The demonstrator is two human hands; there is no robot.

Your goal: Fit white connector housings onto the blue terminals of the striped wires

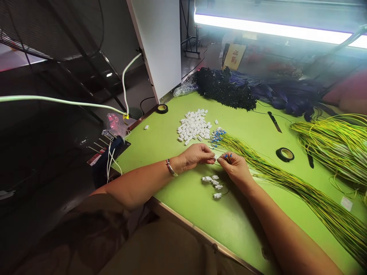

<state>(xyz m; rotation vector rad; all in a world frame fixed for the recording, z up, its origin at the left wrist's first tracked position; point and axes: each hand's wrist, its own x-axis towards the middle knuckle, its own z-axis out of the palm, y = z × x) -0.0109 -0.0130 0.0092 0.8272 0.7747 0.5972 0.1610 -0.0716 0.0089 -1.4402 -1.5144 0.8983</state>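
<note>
My left hand (196, 155) pinches a small white connector (215, 156) at its fingertips. My right hand (233, 165) is closed on thin yellow-green wires with blue terminals (228, 156), held up against the connector. These wires belong to a long bundle (286, 179) that runs across the green table (183, 198) to the lower right. A pile of white connectors (195, 126) lies just beyond my hands. A few connectors fitted with wires (213, 185) lie below my hands.
Two rolls of black tape (285, 154) (162, 108) lie on the table, with a dark blade (274, 121) between them. Black and purple wire bundles (258, 93) heap at the back. More yellow-green wire (335, 143) piles at right. A white panel (159, 46) stands at the table's far-left corner.
</note>
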